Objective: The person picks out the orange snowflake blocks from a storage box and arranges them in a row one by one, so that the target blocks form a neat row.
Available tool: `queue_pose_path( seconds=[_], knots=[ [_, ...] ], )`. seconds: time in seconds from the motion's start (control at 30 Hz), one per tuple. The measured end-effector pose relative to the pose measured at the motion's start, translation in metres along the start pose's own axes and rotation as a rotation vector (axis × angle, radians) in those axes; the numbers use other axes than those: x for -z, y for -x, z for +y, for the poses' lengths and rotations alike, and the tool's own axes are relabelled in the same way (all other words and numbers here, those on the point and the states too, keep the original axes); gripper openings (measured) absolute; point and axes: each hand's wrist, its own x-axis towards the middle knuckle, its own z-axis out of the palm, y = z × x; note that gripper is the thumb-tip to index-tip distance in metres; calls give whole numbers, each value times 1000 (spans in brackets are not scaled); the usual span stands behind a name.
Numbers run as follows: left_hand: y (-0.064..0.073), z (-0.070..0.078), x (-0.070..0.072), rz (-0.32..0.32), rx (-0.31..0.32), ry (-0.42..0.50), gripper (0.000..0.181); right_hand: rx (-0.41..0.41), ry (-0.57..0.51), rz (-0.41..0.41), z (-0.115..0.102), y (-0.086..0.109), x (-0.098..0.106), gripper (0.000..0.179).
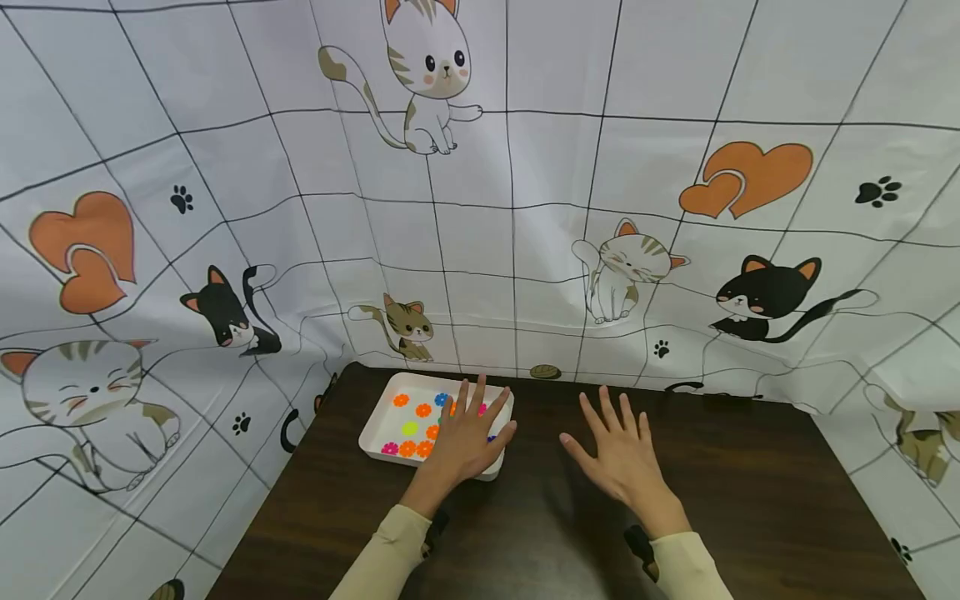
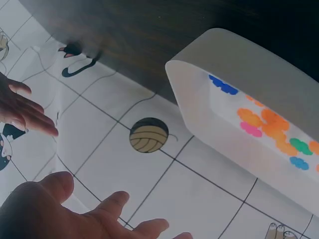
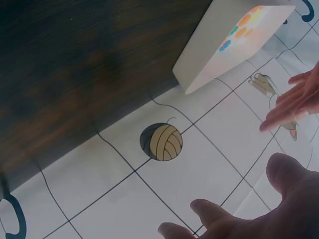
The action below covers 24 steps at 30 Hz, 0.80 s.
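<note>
The left hand (image 1: 463, 437) covers the right part of the white tray (image 1: 384, 417), so some of the flower-shaped pieces (image 1: 407, 448) show only partly around its fingers. In the left wrist view the frame cuts off the tray, its outer wall hides some of the inside, and the pieces blur together; in the right wrist view they are pale and too smeared to count. The right hand (image 1: 621, 462) is cropped in both wrist views. Both sleeves (image 1: 386, 554) and the dark table (image 1: 525, 550) are cut off at the head view's near edge. The dark wristband (image 1: 641, 550) is too dim to make out.
</note>
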Motion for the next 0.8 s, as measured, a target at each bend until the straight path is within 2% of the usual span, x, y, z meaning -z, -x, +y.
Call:
queue_pose_path(
  seconds=[0.23,0.5,0.8],
  knots=[
    [3,-12,0,22,20,0,61,3,-1,-6,1,-1,-1,83],
    [10,-35,2,61,59,31,60,19,-13,-12,-2,-5,-6,83],
    [19,-63,11,48,170,58,61,22,-14,-32,-7,-8,-12,83]
  ],
)
